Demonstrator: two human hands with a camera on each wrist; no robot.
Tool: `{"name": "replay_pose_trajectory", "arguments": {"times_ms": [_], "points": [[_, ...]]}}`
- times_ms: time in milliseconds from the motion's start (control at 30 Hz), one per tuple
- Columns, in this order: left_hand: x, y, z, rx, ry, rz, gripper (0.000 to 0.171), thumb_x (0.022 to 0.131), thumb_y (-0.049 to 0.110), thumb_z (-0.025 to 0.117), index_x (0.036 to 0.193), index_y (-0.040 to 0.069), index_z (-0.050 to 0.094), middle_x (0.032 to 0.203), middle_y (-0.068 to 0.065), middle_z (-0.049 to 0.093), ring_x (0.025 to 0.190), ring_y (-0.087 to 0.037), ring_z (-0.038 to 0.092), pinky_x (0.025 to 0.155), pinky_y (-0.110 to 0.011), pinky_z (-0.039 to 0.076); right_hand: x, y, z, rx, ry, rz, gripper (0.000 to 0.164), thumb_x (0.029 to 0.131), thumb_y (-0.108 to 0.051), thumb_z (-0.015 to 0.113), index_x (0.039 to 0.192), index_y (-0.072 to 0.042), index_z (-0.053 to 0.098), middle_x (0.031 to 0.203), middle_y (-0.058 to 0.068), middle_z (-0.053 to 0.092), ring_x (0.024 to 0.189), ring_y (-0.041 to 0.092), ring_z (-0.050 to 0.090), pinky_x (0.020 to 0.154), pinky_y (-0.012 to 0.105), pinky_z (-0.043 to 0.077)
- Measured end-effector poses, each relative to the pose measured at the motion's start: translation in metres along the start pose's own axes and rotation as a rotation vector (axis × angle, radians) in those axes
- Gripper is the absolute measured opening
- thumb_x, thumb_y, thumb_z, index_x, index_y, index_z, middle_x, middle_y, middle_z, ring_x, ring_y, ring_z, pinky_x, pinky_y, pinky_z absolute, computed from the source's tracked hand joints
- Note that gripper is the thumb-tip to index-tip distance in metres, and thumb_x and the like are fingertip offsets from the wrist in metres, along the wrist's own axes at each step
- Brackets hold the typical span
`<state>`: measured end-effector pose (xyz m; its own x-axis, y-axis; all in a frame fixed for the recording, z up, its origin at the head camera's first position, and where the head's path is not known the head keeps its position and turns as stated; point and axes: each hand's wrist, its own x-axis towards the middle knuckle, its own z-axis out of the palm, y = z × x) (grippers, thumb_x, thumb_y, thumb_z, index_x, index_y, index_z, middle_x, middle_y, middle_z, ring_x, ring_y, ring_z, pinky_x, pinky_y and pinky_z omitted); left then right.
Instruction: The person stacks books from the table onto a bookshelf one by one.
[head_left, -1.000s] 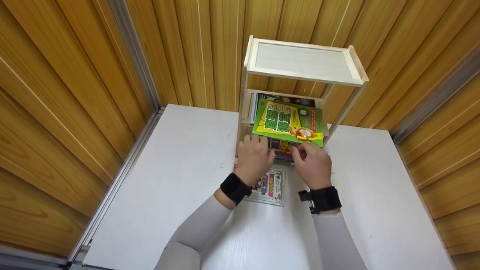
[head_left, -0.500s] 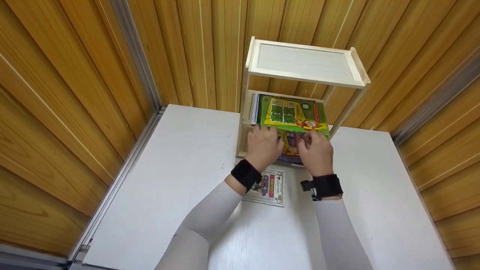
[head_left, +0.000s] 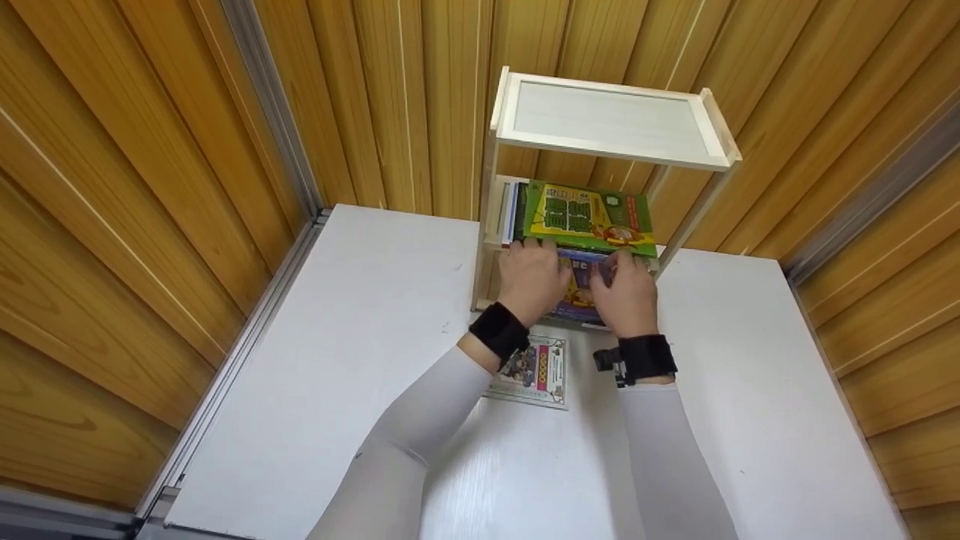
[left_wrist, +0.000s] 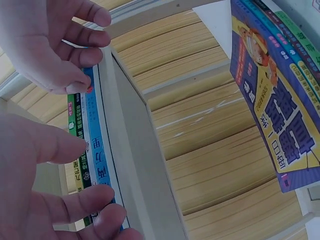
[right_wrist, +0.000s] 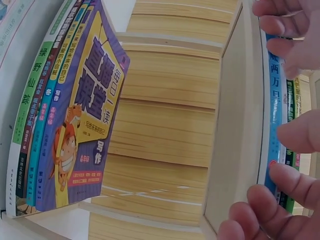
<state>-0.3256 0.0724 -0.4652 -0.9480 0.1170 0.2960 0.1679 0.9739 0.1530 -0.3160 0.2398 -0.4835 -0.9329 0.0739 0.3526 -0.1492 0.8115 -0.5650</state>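
Both hands are at the front of a stack of books on the rack's middle shelf. A green and yellow book [head_left: 592,214] lies on top; a blue-spined book [right_wrist: 274,100] lies lower in the stack. My left hand [head_left: 531,274] has its fingertips against the book spines at the left, thumb pointing toward the other hand. At the right end, the right hand [head_left: 628,292] also touches the spines with its fingertips, fingers spread and lightly bent. Beneath, on the lower shelf, a purple and yellow book [right_wrist: 87,125] tops several more books, partly hidden by the hands in the head view.
The pale wooden rack [head_left: 609,159] has a raised top panel above the books. In front of it a flat printed card or book [head_left: 536,373] lies on the white table [head_left: 360,360]. Wood-patterned panels [head_left: 420,112] stand behind and at the sides.
The green book has moved back and right and now lies flatter on the middle shelf, with the stack's front edge showing. Both hands have moved forward with it, the left also toward the right.
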Motion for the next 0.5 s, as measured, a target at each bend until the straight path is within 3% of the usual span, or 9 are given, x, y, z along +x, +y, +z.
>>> {"name": "replay_pose_trajectory", "arguments": {"times_ms": [367,500], "points": [[-0.014,-0.004,0.002,-0.006,0.119,0.056,0.045,0.109,0.050,0.063,0.131,0.013,0.077,0.121,-0.012,0.080,0.106,-0.033,0.077,0.087,-0.049,0.064,-0.012,-0.009,-0.001,-0.019,0.080,0.002,0.039,0.109,-0.032,0.065,0.119,0.006,0.065,0.107,0.029,0.070,0.096,0.048,0.068,0.083,0.061,0.053],[-0.025,-0.007,0.003,0.000,0.148,0.083,0.045,0.109,0.050,0.064,0.129,0.012,0.077,0.116,-0.011,0.081,0.100,-0.031,0.077,0.081,-0.046,0.064,-0.027,-0.013,0.000,-0.011,0.141,0.038,0.042,0.108,-0.032,0.067,0.124,0.007,0.067,0.116,0.029,0.068,0.107,0.048,0.064,0.090,0.062,0.052]]}}
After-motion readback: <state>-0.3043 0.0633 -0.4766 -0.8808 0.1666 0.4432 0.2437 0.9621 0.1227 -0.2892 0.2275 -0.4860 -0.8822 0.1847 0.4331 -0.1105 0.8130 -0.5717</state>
